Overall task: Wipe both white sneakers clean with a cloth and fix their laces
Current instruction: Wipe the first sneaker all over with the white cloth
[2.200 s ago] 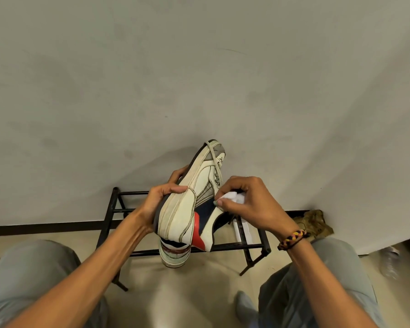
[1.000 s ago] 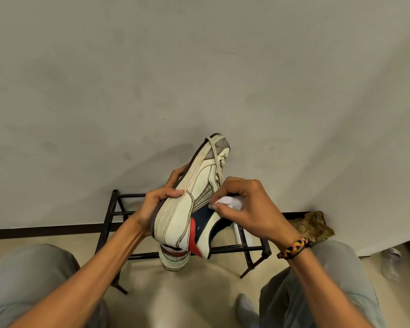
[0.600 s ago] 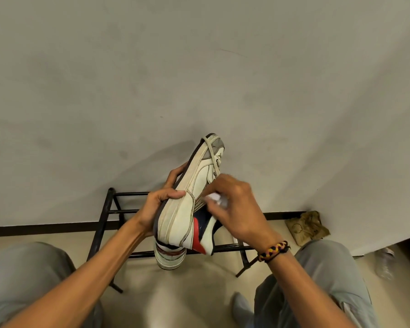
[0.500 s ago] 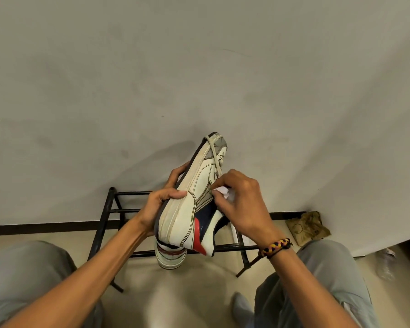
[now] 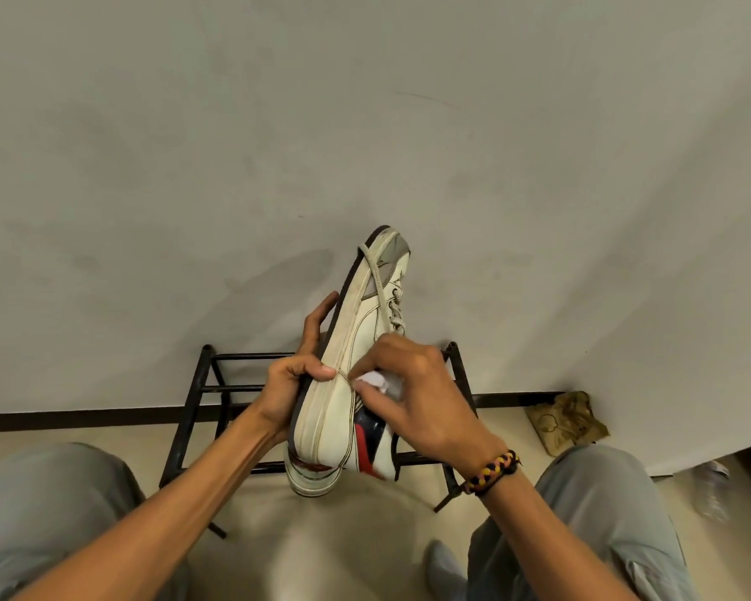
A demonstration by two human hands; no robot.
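Right hand [image 5: 426,405] slid cloth [image 5: 376,379] heelward – pinching it; left hand [image 5: 291,386] grips sneaker [image 5: 347,383] sole edge.

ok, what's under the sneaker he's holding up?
Below the held sneaker a second sneaker shows only its end, on the black rack. The rest is hidden by the held sneaker and the hands, left and right.

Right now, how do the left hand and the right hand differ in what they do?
The left hand grips the sneaker by its sole side, thumb over the edge; the right hand pinches a white cloth against its upper. Only the right wrist wears a braided bracelet. Both touch the same sneaker.
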